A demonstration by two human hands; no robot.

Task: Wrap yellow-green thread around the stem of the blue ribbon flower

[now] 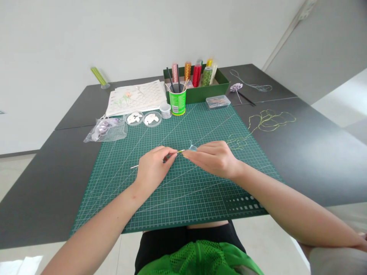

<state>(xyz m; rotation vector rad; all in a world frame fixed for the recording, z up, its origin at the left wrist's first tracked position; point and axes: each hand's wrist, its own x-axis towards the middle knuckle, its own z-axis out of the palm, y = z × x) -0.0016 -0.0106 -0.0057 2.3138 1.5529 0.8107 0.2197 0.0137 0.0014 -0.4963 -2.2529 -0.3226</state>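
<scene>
A thin rod (134,167) passes through my left hand (156,163), its pale end sticking out on the left. The thumb and index finger pinch its other end, where a short yellow-green wrapped part (181,151) shows between the hands. My right hand (213,157) is closed, its fingertips close to the rod's tip. A small light-blue piece (193,148) shows at the fingers of my right hand; its shape is partly hidden. Both hands are over the green cutting mat (177,198).
Behind the hands stand a green cup (177,103) with sticks, a green box (197,93) of thread spools, dishes of white pieces (152,119) and paper sheets (146,95). A plastic bag (114,130) lies left, yellow-green thread (265,121) right.
</scene>
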